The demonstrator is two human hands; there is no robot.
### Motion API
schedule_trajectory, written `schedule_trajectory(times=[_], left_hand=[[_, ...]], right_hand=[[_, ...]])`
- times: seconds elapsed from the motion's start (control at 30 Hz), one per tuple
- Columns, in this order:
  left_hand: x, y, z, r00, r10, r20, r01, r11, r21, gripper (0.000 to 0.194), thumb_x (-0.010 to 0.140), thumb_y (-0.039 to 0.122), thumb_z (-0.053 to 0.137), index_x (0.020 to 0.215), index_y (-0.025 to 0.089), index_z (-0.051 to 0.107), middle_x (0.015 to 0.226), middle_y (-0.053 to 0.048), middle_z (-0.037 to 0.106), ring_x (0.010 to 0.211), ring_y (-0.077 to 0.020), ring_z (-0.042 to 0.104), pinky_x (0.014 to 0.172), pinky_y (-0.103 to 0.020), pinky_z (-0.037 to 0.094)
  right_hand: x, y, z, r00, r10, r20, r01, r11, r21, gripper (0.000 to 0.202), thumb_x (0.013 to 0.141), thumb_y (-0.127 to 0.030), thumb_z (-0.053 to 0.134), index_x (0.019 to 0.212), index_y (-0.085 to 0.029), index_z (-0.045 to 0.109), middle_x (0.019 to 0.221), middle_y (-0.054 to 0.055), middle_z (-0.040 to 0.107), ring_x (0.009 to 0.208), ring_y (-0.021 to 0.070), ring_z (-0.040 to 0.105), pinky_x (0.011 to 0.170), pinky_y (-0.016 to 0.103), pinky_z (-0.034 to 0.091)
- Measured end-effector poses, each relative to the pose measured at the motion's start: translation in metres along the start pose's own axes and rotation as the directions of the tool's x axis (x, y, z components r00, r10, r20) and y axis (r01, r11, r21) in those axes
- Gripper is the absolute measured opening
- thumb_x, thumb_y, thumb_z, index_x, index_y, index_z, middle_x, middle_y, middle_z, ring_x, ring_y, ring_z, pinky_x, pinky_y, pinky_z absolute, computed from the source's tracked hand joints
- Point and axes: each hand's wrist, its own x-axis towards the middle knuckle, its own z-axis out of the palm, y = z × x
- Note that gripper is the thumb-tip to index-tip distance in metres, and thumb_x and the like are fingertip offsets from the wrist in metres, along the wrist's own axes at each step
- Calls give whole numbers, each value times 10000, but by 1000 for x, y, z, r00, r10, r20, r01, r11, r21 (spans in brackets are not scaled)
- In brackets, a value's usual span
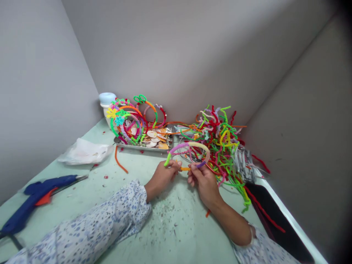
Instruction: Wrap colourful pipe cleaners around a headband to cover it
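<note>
Between my hands is a headband (188, 145) wrapped in fuzzy pipe cleaner, with green, purple, cream, pink, violet and orange stretches. My left hand (164, 176) pinches it near the green and orange part at the lower left. On the lower right, the fingers of my right hand (204, 181) close on it by the orange and violet part. The band is held tilted above the table, its arch pointing away from me. My fingertips partly hide the orange stretch.
A metal tray (140, 148) holds shell-like discs and several finished hoops (132, 126). A pile of pipe cleaners (220, 143) lies at the right. A blue glue gun (41, 198) and a plastic bag (85, 152) lie left; a white container (107, 99) stands behind. Grey walls enclose the table.
</note>
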Motion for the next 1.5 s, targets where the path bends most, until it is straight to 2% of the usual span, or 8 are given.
schedule_trajectory(times=[0.1, 0.23, 0.33, 0.4, 0.63, 1.03, 1.27, 1.5], left_hand=[[-2, 4, -1, 1000, 3, -29, -4, 999, -47, 366, 800, 468, 482, 660, 136, 546, 475, 46, 400, 426, -68, 356, 432, -208, 272], [-4, 6, -2, 993, 77, -89, -89, 987, -130, 306, 745, 410, 589, 917, 157, 566, 654, 33, 493, 516, -61, 414, 462, -179, 324], [-5, 7, -1, 998, 65, 3, -64, 992, -107, 400, 704, 369, 641, 1037, 159, 569, 668, 25, 538, 515, -62, 431, 464, -178, 331], [-5, 6, 0, 998, 41, 53, -39, 998, -49, 350, 711, 375, 630, 969, 138, 619, 591, 26, 536, 468, -60, 405, 450, -186, 319], [-2, 0, 1, 995, 101, 12, -102, 992, 69, 288, 726, 406, 597, 756, 125, 652, 530, 22, 510, 471, -76, 392, 458, -199, 305], [-2, 3, -1, 998, 63, 23, -64, 997, 35, 317, 742, 452, 567, 792, 140, 594, 539, 40, 467, 459, -71, 386, 450, -192, 289], [0, 0, -1, 998, 19, 54, -20, 1000, 19, 328, 761, 455, 542, 669, 141, 518, 457, 61, 417, 411, -60, 343, 427, -191, 262], [-1, 0, -1, 999, 33, 36, -35, 999, 33, 321, 754, 449, 548, 704, 132, 557, 477, 58, 424, 426, -63, 342, 432, -198, 261]], right_hand=[[1, 0, -2, 999, 22, -40, -19, 997, 73, 225, 800, -385, 572, 845, -165, 577, 624, -15, 570, 481, 85, 515, 413, 181, 385], [2, -3, -3, 998, 41, -54, -33, 988, 148, 217, 801, -386, 574, 821, -170, 573, 614, -24, 559, 477, 75, 508, 405, 166, 372], [2, -4, -3, 998, 52, -20, -48, 985, 167, 219, 802, -389, 573, 820, -171, 575, 604, -26, 553, 470, 73, 504, 398, 162, 363], [1, -4, -3, 998, 54, 7, -55, 986, 159, 226, 806, -393, 566, 828, -168, 579, 597, -25, 552, 463, 72, 503, 396, 162, 359], [0, -3, -4, 999, 52, 10, -53, 987, 150, 233, 796, -400, 575, 818, -168, 573, 599, -24, 555, 472, 77, 507, 401, 164, 354], [0, -4, -2, 1000, 23, -1, -23, 992, 122, 251, 782, -422, 582, 834, -177, 579, 619, -18, 563, 490, 87, 512, 417, 182, 370], [0, -3, -2, 1000, 15, -2, -14, 993, 116, 228, 793, -400, 576, 831, -175, 572, 613, -24, 555, 485, 77, 510, 417, 178, 368], [1, -5, -2, 998, 60, 36, -63, 991, 116, 290, 772, -409, 592, 952, -182, 565, 649, -4, 600, 497, 100, 543, 421, 188, 381]])
